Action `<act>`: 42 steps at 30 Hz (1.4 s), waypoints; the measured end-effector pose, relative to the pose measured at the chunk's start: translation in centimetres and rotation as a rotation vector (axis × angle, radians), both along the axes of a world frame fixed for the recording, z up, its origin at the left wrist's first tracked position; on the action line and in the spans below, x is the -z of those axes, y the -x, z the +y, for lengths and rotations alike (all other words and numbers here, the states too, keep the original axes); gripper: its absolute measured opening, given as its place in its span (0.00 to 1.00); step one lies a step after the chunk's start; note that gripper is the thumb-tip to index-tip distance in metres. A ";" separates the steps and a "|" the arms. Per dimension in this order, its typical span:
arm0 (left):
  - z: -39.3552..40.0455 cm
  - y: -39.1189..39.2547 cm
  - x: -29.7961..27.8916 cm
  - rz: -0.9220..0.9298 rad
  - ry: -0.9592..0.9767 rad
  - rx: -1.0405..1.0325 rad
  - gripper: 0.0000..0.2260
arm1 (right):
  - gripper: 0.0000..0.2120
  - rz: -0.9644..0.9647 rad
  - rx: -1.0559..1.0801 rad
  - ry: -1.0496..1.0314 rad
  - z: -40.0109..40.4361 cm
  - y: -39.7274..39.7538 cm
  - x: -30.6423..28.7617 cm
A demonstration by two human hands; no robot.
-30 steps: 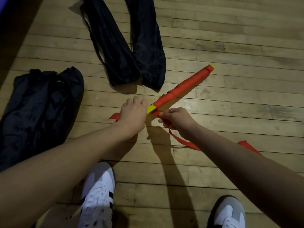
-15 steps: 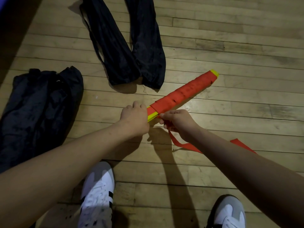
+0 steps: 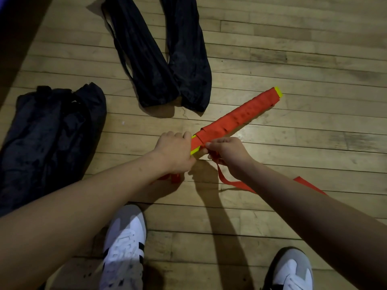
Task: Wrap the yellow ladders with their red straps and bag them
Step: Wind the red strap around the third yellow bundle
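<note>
A bundle of yellow ladder rungs (image 3: 236, 119) wound almost end to end in red strap points from the middle of the floor up to the right, with yellow showing at both ends. My left hand (image 3: 174, 150) grips its near end. My right hand (image 3: 227, 152) pinches the loose red strap (image 3: 234, 182) right beside that end. The strap trails down under my right forearm and reappears on the floor at the right. A short red piece shows under my left wrist.
Two flat black bags (image 3: 161, 53) lie side by side on the wooden floor at the top. A fuller black bag (image 3: 46, 139) lies at the left. My two white and grey shoes (image 3: 124, 245) stand at the bottom.
The bundle has turned in my hands, so more red strap covers its near end. My right hand has moved up to the bundle with the strap.
</note>
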State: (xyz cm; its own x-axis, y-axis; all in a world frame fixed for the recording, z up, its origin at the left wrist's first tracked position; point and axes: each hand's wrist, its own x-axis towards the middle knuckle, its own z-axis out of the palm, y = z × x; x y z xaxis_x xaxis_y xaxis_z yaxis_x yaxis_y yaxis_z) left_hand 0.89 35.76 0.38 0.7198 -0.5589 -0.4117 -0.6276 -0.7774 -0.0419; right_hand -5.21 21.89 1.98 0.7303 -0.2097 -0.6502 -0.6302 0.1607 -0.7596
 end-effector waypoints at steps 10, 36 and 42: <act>-0.3 0.8 -0.3 0.121 0.154 -0.282 0.19 | 0.05 -0.008 -0.115 -0.028 -0.7 -0.3 0.2; -0.4 0.0 -0.2 0.161 0.013 -0.343 0.28 | 0.04 -0.024 -0.252 -0.004 -0.1 -0.3 0.8; 0.1 0.8 -0.2 0.219 0.091 -0.186 0.23 | 0.06 0.019 -0.245 0.049 -0.6 0.6 1.3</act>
State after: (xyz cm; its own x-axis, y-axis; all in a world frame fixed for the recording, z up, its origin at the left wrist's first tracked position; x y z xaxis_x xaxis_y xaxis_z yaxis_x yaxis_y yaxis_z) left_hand 0.04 35.89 0.60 0.7127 -0.4679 -0.5226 -0.4609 -0.8740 0.1540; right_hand -5.77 21.28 0.66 0.7507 -0.0598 -0.6580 -0.6603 -0.0354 -0.7502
